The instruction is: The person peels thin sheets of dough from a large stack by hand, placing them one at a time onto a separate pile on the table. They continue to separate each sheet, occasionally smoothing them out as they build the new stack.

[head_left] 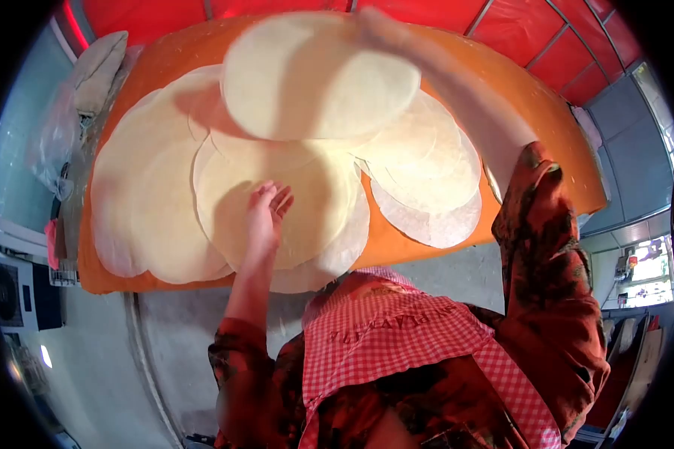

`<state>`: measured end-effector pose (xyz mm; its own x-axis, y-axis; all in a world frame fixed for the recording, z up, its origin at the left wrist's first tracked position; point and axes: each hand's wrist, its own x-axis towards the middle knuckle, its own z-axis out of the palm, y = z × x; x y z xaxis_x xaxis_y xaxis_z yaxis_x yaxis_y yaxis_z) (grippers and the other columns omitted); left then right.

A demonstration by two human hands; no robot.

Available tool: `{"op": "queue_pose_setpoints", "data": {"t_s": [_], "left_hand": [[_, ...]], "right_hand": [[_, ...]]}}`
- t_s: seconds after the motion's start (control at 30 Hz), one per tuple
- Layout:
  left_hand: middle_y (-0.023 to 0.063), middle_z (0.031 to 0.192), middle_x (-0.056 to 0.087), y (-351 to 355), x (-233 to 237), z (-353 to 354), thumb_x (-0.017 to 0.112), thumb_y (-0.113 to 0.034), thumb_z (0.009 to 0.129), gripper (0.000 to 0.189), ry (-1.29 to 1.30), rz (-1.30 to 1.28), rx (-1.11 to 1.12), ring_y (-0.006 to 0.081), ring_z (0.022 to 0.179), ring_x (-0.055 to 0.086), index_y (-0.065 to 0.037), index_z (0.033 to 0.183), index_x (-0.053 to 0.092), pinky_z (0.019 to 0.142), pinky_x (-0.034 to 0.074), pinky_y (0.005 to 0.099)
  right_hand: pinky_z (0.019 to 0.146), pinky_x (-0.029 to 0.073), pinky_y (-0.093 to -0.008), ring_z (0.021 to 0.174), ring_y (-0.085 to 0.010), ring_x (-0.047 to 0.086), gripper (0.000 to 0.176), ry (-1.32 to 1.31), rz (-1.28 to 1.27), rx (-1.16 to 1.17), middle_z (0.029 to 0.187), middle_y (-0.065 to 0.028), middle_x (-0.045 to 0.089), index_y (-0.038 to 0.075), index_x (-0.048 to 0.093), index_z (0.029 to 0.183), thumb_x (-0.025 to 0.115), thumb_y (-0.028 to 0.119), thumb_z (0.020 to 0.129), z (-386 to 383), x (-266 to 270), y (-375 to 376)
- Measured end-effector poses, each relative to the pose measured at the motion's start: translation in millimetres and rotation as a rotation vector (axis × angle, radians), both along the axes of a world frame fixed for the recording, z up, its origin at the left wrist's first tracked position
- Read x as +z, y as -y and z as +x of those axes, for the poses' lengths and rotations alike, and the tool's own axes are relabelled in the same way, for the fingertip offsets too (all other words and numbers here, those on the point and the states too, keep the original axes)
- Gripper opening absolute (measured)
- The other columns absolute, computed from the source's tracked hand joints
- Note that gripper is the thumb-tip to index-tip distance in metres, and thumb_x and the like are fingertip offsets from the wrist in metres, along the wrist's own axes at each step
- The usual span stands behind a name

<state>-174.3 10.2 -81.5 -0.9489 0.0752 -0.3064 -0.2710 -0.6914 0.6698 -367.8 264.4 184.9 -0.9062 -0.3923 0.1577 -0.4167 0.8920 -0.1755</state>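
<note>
A thin, pale, floppy round sheet (318, 78) with a smooth, matte face lies at the far side of the orange counter (532, 97), overlapping broad stacks (153, 179) of similar discs; the right hand (371, 30) is at its far edge, too blurred to tell whether it pinches. The left hand (270, 200), fingers loosely curled and apart, is empty over the middle stack (311, 202), and a crumpled clear plastic bag (51, 153) hangs beyond the counter's left end.
</note>
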Motion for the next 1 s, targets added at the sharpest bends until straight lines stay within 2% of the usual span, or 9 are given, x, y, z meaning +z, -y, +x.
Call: {"op": "queue_pose_setpoints", "data": {"t_s": [0.07, 0.2, 0.33, 0.43, 0.53, 0.6, 0.7, 0.77, 1.0], "left_hand": [[0.0119, 0.115, 0.054, -10.6, -3.9, -32.1, 0.057, -0.012, 0.09, 0.026, 0.007, 0.098, -0.028, 0.028, 0.108, 0.056, -0.006, 0.114, 0.048, 0.089, 0.05, 0.0426], [0.0075, 0.103, 0.056, -51.3, -38.7, -86.8, 0.059, -0.01, 0.088, 0.018, 0.039, 0.203, -0.019, 0.0255, 0.099, 0.058, -0.009, 0.103, 0.05, 0.087, 0.05, 0.0435], [0.0049, 0.1, 0.055, -79.7, -68.0, -122.4, 0.057, -0.008, 0.087, 0.016, 0.101, 0.145, 0.011, 0.0211, 0.089, 0.055, -0.011, 0.101, 0.05, 0.085, 0.051, 0.042], [0.0034, 0.094, 0.055, -87.8, -56.5, -130.0, 0.056, -0.008, 0.087, 0.013, 0.193, 0.045, 0.074, 0.0182, 0.087, 0.055, -0.012, 0.097, 0.051, 0.083, 0.051, 0.0395], [0.0038, 0.093, 0.055, -83.8, -60.2, -139.4, 0.059, -0.011, 0.087, 0.013, 0.216, -0.009, 0.082, 0.0169, 0.087, 0.053, -0.011, 0.098, 0.052, 0.08, 0.051, 0.0362], [0.0029, 0.09, 0.055, -88.5, -54.8, -140.9, 0.062, -0.015, 0.086, 0.014, 0.282, -0.023, 0.087, 0.016, 0.083, 0.053, -0.01, 0.094, 0.051, 0.078, 0.05, 0.0345], [0.0142, 0.114, 0.049, -89.0, -64.4, -155.1, 0.059, -0.021, 0.088, 0.027, 0.314, -0.189, -0.012, 0.0267, 0.109, 0.049, -0.006, 0.11, 0.053, 0.098, 0.045, 0.0446], [0.0157, 0.118, 0.048, -89.3, -65.3, -166.1, 0.059, -0.021, 0.088, 0.027, 0.314, -0.25, -0.016, 0.0281, 0.11, 0.049, -0.006, 0.11, 0.053, 0.098, 0.045, 0.0472], [0.0212, 0.135, 0.038, -105.4, -4.6, -158.8, 0.056, -0.02, 0.089, 0.043, 0.209, 0.163, -0.011, 0.0418, 0.122, 0.045, -0.001, 0.123, 0.041, 0.099, 0.043, 0.0542]], "right_hand": [[0.063, 0.053, -0.046, 0.073, -0.0336, 0.067, 0.029, -0.235, -0.09, 0.018, 0.08, -0.0189, 0.067, 0.015, 0.068, 0.106, 0.051, 0.012, 0.083, -12.9, 36.8, -0.2], [0.06, 0.052, -0.0443, 0.068, -0.0335, 0.065, 0.031, -0.472, 0.252, -0.03, 0.078, -0.0163, 0.066, 0.013, 0.068, 0.106, 0.051, 0.007, 0.081, 20.3, 5.5, 5.2], [0.064, 0.052, -0.042, 0.074, -0.0307, 0.064, 0.039, -0.441, 0.05, 0.064, 0.084, -0.0149, 0.067, 0.012, 0.068, 0.107, 0.05, 0.0, 0.075, 4.7, -181.7, -22.0], [0.071, 0.052, -0.0402, 0.085, -0.0261, 0.064, 0.023, -0.171, 0.349, 0.052, 0.093, -0.0099, 0.066, 0.007, 0.064, 0.098, 0.055, 0.014, 0.077, 8.8, -309.4, -43.4], [0.086, 0.046, -0.0448, 0.116, -0.028, 0.049, 0.039, -0.158, 0.17, 0.016, 0.122, -0.0125, 0.052, 0.004, 0.062, 0.109, 0.061, 0.024, 0.076, 32.3, -312.9, -38.4], [0.089, 0.043, -0.0456, 0.118, -0.0286, 0.047, 0.045, -0.097, 0.16, 0.01, 0.123, -0.0129, 0.052, 0.003, 0.06, 0.113, 0.062, 0.031, 0.077, 35.1, -304.5, -38.1], [0.09, 0.041, -0.0448, 0.12, -0.0291, 0.046, 0.056, -0.153, 0.067, 0.044, 0.126, -0.0134, 0.051, 0.003, 0.057, 0.119, 0.065, 0.038, 0.076, 43.8, -291.2, -41.4], [0.091, 0.04, -0.0443, 0.121, -0.0291, 0.045, 0.061, -0.201, 0.016, 0.07, 0.129, -0.0135, 0.051, 0.004, 0.055, 0.123, 0.066, 0.041, 0.076, 45.3, -285.8, -45.5], [0.088, 0.045, -0.0427, 0.114, -0.0273, 0.054, 0.061, -0.275, -0.009, 0.062, 0.129, -0.0117, 0.053, 0.008, 0.05, 0.131, 0.066, 0.036, 0.079, 39.6, -277.8, -45.1]]}}
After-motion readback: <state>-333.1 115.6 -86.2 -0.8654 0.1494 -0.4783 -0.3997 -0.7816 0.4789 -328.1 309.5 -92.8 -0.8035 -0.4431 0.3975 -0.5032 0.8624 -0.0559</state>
